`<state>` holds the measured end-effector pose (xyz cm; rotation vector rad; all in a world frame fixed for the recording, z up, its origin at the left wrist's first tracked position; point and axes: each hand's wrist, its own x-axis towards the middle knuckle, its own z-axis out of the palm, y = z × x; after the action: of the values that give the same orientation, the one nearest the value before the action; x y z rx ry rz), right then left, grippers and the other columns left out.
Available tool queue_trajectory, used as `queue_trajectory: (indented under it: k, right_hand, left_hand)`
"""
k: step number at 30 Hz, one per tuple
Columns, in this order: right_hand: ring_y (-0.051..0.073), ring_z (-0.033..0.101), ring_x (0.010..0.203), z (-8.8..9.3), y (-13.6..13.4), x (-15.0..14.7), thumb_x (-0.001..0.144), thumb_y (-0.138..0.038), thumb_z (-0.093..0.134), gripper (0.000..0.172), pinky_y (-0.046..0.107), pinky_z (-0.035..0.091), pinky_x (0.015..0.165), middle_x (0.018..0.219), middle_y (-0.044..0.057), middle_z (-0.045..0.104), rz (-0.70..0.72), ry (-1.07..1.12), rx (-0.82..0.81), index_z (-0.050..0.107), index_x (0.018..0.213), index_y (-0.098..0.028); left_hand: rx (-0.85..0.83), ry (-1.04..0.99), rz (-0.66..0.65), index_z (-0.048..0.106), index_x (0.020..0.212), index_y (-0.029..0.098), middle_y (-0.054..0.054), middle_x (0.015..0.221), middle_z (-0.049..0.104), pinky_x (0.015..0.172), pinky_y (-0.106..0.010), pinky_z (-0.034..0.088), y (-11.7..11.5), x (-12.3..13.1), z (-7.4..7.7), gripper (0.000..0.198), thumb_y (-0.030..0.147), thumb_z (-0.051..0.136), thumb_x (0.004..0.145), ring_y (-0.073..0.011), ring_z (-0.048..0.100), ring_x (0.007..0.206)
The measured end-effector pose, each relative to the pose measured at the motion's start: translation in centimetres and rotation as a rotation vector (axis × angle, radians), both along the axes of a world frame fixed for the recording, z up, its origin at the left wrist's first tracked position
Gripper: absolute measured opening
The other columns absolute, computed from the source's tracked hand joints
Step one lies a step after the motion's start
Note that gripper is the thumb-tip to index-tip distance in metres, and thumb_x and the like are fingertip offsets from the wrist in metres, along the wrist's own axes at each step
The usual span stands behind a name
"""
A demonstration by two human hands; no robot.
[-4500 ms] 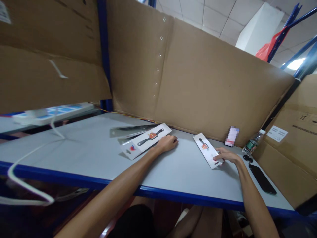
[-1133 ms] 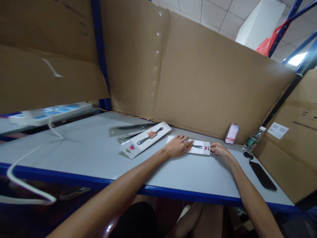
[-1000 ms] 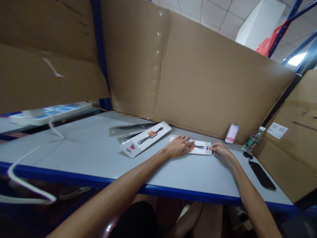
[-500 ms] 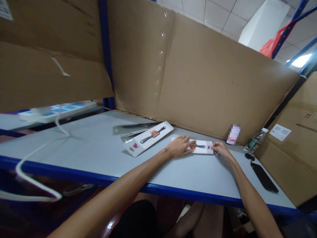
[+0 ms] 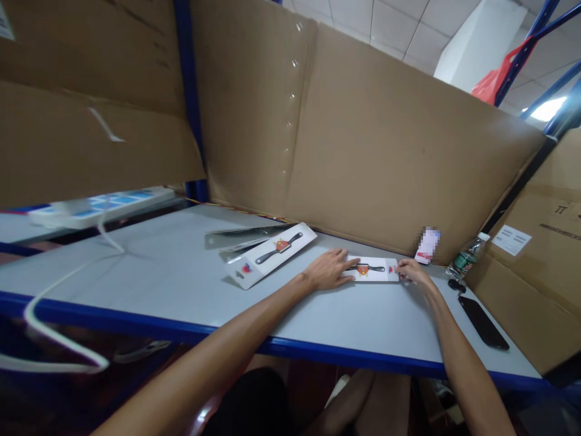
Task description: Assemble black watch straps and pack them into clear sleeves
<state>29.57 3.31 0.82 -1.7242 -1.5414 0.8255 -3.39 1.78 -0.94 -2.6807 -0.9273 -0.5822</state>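
Observation:
A white hang card (image 5: 380,277) with a black two-handled tool and an orange patch at its middle lies flat on the grey table. My left hand (image 5: 327,269) rests palm down over its left end, fingers stretched out across it; that end is hidden. At the opposite end, my right hand (image 5: 412,272) has its thumb and fingers pinched on the card's edge. Left of my hands lies a similar card (image 5: 271,255), slanted, on top of further packages (image 5: 236,238) partly hidden under it.
Along the right stand a plastic bottle (image 5: 466,260), a small black object (image 5: 456,286) and a black phone (image 5: 483,323). A pixelated pinkish item (image 5: 426,245) leans at the back against the cardboard wall (image 5: 385,151). A white cable (image 5: 68,272) and power strip (image 5: 104,206) lie left.
The card under my hands has slid right along with my right hand, and more of its tool picture shows. My left hand stays in about the same place.

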Motion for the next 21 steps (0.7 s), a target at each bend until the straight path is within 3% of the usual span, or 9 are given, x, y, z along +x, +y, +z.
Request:
queue_trajectory:
  k: [8, 15, 21]
  right_hand:
    - [0.012, 0.052, 0.055, -0.2, -0.2, 0.2, 0.068, -0.037, 0.074, 0.023, 0.020, 0.036, 0.047, 0.059, -0.001, 0.057, 0.066, 0.105, 0.023, 0.060, 0.068, -0.018]
    - [0.012, 0.051, 0.052, -0.7, 0.4, 0.2, 0.066, -0.027, 0.070, 0.013, 0.022, 0.031, 0.048, 0.056, 0.001, 0.059, 0.002, 0.019, 0.004, 0.061, 0.063, -0.018]
    - [0.013, 0.049, 0.051, -0.1, 0.6, 1.9, 0.064, -0.019, 0.067, 0.011, 0.024, 0.031, 0.051, 0.050, 0.000, 0.056, -0.092, -0.035, 0.023, 0.059, 0.056, -0.017]
  left_hand:
    - [0.016, -0.022, 0.003, 0.055, 0.145, 0.022, -0.015, 0.114, 0.060, 0.091, -0.040, 0.044, 0.2, -0.2, -0.2, 0.059, 0.056, 0.036, 0.101, -0.0278, 0.059, 0.100]
    - [0.018, -0.029, -0.021, 0.057, 0.142, 0.024, -0.013, 0.111, 0.060, 0.089, -0.039, 0.043, 0.1, -0.3, -0.1, 0.055, 0.054, 0.038, 0.100, -0.0261, 0.057, 0.096]
    - [0.028, -0.033, -0.043, 0.057, 0.143, 0.023, -0.014, 0.110, 0.059, 0.090, -0.039, 0.043, 0.1, -0.3, -0.1, 0.056, 0.054, 0.039, 0.100, -0.0261, 0.056, 0.097]
